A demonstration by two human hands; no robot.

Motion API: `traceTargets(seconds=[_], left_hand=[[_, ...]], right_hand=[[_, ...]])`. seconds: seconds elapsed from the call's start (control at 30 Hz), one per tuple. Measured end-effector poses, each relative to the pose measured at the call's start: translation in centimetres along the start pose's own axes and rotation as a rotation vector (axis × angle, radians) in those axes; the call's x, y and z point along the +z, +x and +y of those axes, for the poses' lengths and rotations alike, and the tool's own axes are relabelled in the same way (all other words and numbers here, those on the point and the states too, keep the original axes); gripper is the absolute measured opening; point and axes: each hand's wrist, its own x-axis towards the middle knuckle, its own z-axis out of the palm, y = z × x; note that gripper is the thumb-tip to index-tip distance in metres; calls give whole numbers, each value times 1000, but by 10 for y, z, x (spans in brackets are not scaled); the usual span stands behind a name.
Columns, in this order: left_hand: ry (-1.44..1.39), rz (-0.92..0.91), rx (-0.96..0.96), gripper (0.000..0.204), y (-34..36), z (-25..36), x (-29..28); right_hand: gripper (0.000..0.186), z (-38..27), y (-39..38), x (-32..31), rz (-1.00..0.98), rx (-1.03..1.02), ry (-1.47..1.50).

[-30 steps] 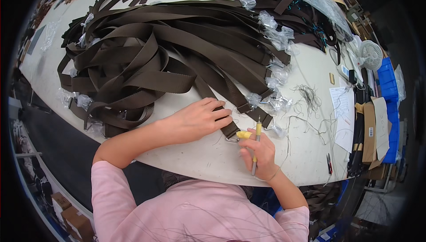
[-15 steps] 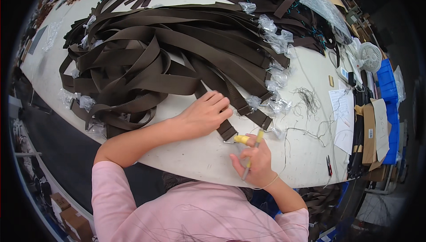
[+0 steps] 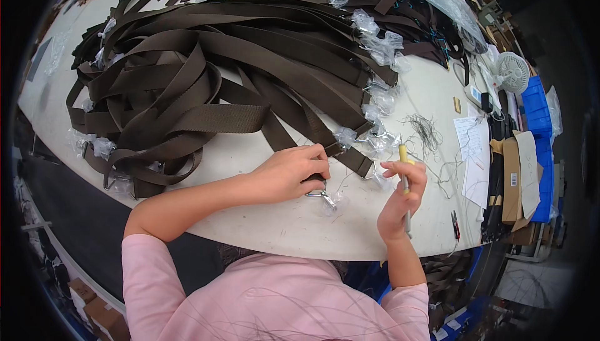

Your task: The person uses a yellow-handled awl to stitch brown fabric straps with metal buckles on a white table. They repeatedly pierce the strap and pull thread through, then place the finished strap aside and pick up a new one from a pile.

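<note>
Strap: dark brown, flat, partly covered; slants toward near edge of table. Metal buckle at near end, clear plastic beside. Pen: slim, yellow and grey, right of buckle.

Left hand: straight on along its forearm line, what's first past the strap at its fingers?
Probably the next strap's end, just right of the left hand and before the right hand; height is unclear, so it might pass over.

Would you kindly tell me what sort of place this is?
Most likely a factory or workshop: many brown straps heaped on a white worktable, with blue bins to its right.
</note>
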Motion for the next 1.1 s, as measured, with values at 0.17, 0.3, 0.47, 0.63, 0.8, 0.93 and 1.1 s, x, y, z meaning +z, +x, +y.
traceTargets(seconds=[0.17, 0.3, 0.47, 0.63, 0.8, 0.93, 1.1], left_hand=[[-25, 55, -48, 12, 6, -5, 5], [-35, 115, -82, 11, 7, -7, 1], [-79, 165, -137, 15, 5, -4, 2], [-47, 189, -142, 15, 6, -2, 3], [-49, 194, -147, 16, 5, -2, 3], [-59, 194, -142, 16, 5, -4, 4], [-81, 172, -173, 16, 5, 0, 1]], right_hand=[[62, 5, 14, 10, 70, 535, 592], [54, 21, -13, 28, -40, 762, 645], [56, 13, -13, 39, -104, 756, 413], [54, 10, -11, 41, -106, 729, 340], [54, 7, -10, 42, -107, 744, 354], [54, 8, -10, 42, -124, 714, 309], [53, 8, -11, 43, -118, 720, 303]])
